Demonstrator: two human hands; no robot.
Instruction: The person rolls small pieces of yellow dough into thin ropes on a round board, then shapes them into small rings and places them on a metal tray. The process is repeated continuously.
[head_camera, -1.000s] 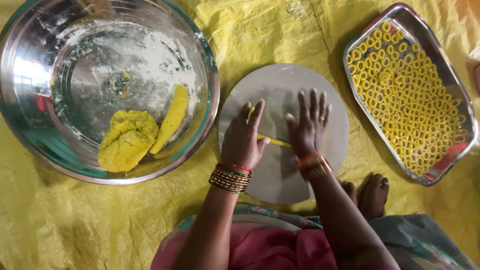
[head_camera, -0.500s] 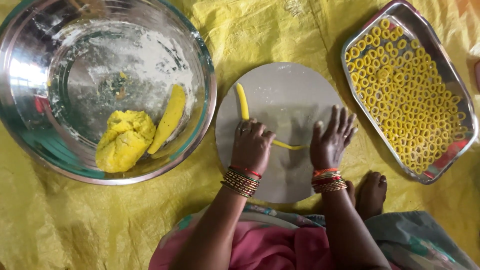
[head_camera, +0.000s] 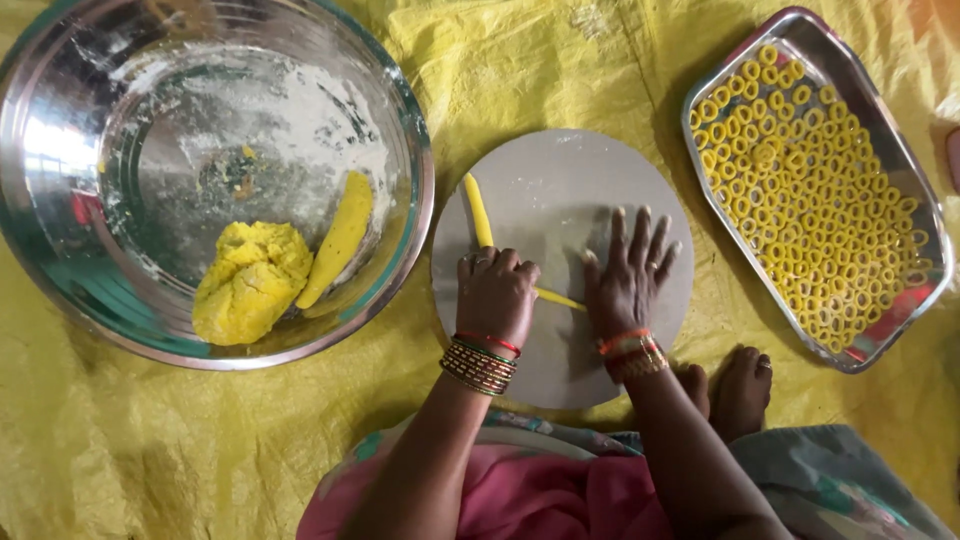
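Right hand (head_camera: 628, 275) now flatter on dough rope (head_camera: 480, 212)

Your left hand (head_camera: 497, 295) wears a stack of thin bangles at the wrist, red and green above a band of gold-coloured ones, and there is a ring on one finger. Your right hand (head_camera: 627, 282) has an orange and red bangle set over darker beaded ones, with a ring too. Your arms are bare of sleeves, your lap is draped in pink cloth with a grey-green patterned part, and your bare toes show a toe ring.

Steel bowl (head_camera: 60, 270) with dough lump (head_camera: 250, 282); tray (head_camera: 905, 175) of rings; yellow sheet (head_camera: 150, 440).
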